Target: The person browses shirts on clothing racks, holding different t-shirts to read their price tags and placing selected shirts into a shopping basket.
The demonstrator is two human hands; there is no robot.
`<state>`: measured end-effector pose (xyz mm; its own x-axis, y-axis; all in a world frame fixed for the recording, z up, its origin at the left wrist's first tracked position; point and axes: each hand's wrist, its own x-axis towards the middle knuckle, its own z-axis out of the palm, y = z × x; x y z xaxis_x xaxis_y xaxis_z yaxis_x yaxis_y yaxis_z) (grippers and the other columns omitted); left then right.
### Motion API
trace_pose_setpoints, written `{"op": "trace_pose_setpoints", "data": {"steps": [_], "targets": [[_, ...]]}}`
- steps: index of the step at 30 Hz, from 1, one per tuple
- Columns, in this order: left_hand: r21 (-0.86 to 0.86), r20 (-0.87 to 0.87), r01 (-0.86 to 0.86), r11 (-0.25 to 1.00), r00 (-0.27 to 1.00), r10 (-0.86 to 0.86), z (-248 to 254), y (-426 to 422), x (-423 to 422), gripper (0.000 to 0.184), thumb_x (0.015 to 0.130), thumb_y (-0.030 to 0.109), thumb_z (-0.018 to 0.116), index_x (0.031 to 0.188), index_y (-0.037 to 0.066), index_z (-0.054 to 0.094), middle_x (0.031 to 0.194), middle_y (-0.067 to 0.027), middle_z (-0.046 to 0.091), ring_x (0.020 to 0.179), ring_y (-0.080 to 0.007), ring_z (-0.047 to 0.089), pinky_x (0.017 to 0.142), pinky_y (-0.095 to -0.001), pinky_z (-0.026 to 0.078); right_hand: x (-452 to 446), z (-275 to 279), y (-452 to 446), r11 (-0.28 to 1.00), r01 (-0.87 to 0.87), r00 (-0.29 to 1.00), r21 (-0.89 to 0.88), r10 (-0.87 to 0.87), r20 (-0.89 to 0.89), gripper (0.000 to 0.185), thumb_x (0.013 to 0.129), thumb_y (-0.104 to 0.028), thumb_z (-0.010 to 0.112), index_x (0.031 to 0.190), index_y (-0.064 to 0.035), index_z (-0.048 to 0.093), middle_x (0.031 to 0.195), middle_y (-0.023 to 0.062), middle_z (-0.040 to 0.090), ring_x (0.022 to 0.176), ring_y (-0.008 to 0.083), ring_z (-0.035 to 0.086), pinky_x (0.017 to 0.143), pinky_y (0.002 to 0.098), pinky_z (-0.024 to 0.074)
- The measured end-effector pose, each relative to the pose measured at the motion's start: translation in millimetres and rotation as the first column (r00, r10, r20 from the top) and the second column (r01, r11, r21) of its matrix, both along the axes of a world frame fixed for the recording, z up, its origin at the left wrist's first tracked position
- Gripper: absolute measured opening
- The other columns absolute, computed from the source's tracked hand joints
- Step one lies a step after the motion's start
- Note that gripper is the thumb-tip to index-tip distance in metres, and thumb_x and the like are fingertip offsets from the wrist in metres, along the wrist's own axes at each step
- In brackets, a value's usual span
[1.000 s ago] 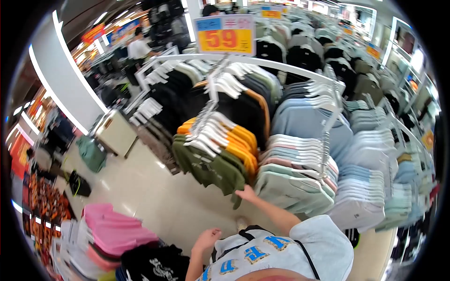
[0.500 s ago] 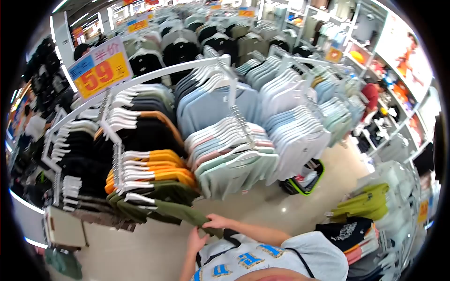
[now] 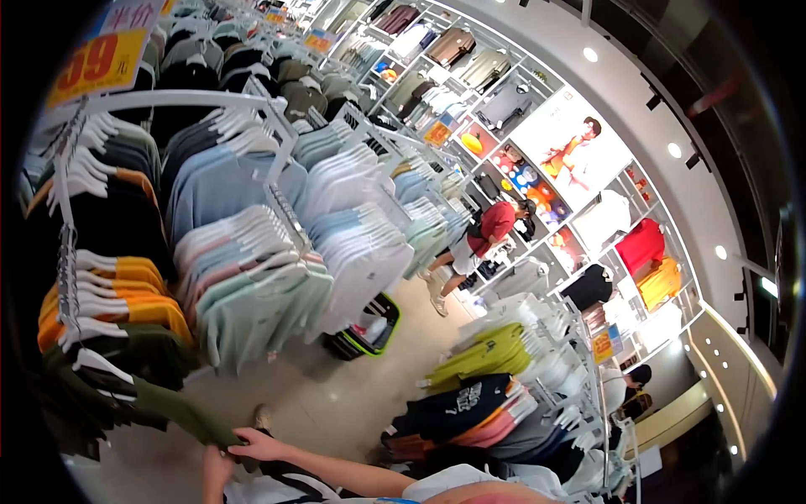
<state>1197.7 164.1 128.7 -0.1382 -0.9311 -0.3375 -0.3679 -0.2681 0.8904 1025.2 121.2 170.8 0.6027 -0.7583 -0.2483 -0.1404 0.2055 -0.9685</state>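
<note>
An olive-green shirt (image 3: pixel 178 409) hangs on a white hanger (image 3: pixel 99 363) at the near end of the rack, one part of it drawn out toward me. My right hand (image 3: pixel 259 445) pinches that stretched end with thumb and fingers. Just to its left, my left hand (image 3: pixel 217 466) is closed on the same cloth, low in the view. Behind the olive-green shirt hang orange shirts (image 3: pixel 138 294) on white hangers, and pale green shirts (image 3: pixel 252 315) are on the neighbouring arm of the rack.
A black shopping basket with a green rim (image 3: pixel 388 332) stands on the floor (image 3: pixel 336 395) beside the racks. To the right is another rack with a lime shirt (image 3: pixel 487 357) and a navy shirt (image 3: pixel 457 412). A person in red (image 3: pixel 495 225) stands in the aisle by the wall shelves.
My view has swung to the right, so the racks sit further left and more of the right wall shows. Both hands still hold the olive-green shirt.
</note>
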Motion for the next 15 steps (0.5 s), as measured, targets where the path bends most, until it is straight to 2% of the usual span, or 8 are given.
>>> {"op": "trace_pose_setpoints", "data": {"steps": [2,4,6,8,9,11,13,15], "targets": [[-0.003,0.059,-0.031,1.0,0.998,0.032,-19.8,5.2,3.4,0.032,0.079,0.012,0.061,0.107,-0.002,0.058,0.106,-0.0256,0.06,0.103,-0.0424,0.056,0.084,-0.0442,0.045,3.4,-4.2,10.3,0.993,0.048,0.998,-0.106,-0.044,0.033,0.026,0.089,-0.013,0.06,0.11,0.0015,0.055,0.085,0.0044,0.06,0.079,0.0095,0.055,0.071,0.0272,0.0472],[0.04,0.045,-0.007,0.999,0.999,0.005,-2.6,5.7,5.1,0.035,0.079,0.012,0.061,0.111,-0.002,0.058,0.107,-0.0251,0.061,0.104,-0.0416,0.056,0.086,-0.0434,0.046,4.7,-7.9,14.7,0.993,0.06,0.998,-0.101,-0.061,-0.013,0.028,0.086,-0.014,0.063,0.109,0.0013,0.057,0.086,0.0054,0.062,0.08,0.0104,0.056,0.072,0.0285,0.0482],[-0.037,0.051,0.028,0.999,0.998,-0.026,7.7,4.7,6.4,0.037,0.079,0.013,0.061,0.113,-0.001,0.058,0.109,-0.0247,0.061,0.107,-0.041,0.055,0.088,-0.0427,0.045,6.2,-24.4,16.4,0.961,0.06,0.986,-0.268,-0.099,-0.137,0.029,0.082,-0.015,0.065,0.106,0.0012,0.059,0.089,0.0066,0.064,0.081,0.0115,0.057,0.072,0.0297,0.0491],[-0.034,0.105,0.072,0.997,0.992,-0.068,0.1,-0.2,9.6,0.035,0.08,0.02,0.062,0.107,-0.002,0.061,0.105,-0.0252,0.062,0.104,-0.0407,0.057,0.085,-0.0439,0.047,10.2,-36.5,16.9,0.99,0.128,0.972,-0.06,-0.137,-0.19,0.03,0.078,-0.015,0.067,0.103,0.0005,0.061,0.087,0.0084,0.066,0.078,0.0115,0.058,0.07,0.0309,0.05],[-0.067,0.121,0.078,0.995,0.99,-0.069,-14.0,-3.1,11.3,0.034,0.08,0.022,0.062,0.104,-0.002,0.063,0.102,-0.0257,0.063,0.101,-0.0412,0.058,0.082,-0.0444,0.048,13.1,-20.6,15.5,0.988,0.133,0.948,-0.072,-0.148,-0.281,0.03,0.077,-0.015,0.068,0.101,0.0004,0.063,0.083,0.0085,0.066,0.075,0.0114,0.058,0.067,0.0312,0.0502],[-0.117,0.096,0.111,0.987,0.99,-0.1,-47.1,-5.4,16.6,0.036,0.08,0.026,0.063,0.103,-0.002,0.062,0.103,-0.0257,0.062,0.101,-0.0417,0.058,0.081,-0.0455,0.048,14.7,-23.4,18.2,0.966,0.211,0.953,-0.151,-0.237,-0.187,0.029,0.078,-0.016,0.067,0.101,0.0003,0.063,0.08,0.0084,0.066,0.072,0.012,0.058,0.064,0.0313,0.0501],[-0.16,0.119,0.099,0.982,0.99,-0.08,-67.6,-3.5,20.3,0.036,0.08,0.028,0.064,0.103,-0.001,0.061,0.103,-0.0243,0.063,0.1,-0.0418,0.058,0.08,-0.0458,0.048,18.7,-23.3,18.1,0.973,0.206,0.966,-0.108,-0.22,-0.135,0.029,0.079,-0.014,0.065,0.104,0.0015,0.063,0.087,0.0088,0.067,0.08,0.011,0.059,0.072,0.0299,0.0496],[-0.163,0.105,0.09,0.983,0.992,-0.074,-35.6,1.8,15.3,0.036,0.082,0.026,0.062,0.106,0.0,0.059,0.101,-0.0235,0.063,0.098,-0.0404,0.059,0.081,-0.0448,0.048,17.2,-21.5,23.6,0.98,0.188,0.977,-0.068,-0.193,-0.088,0.03,0.081,-0.014,0.064,0.107,0.0024,0.062,0.093,0.0078,0.066,0.085,0.0109,0.058,0.078,0.0286,0.0482]]}}
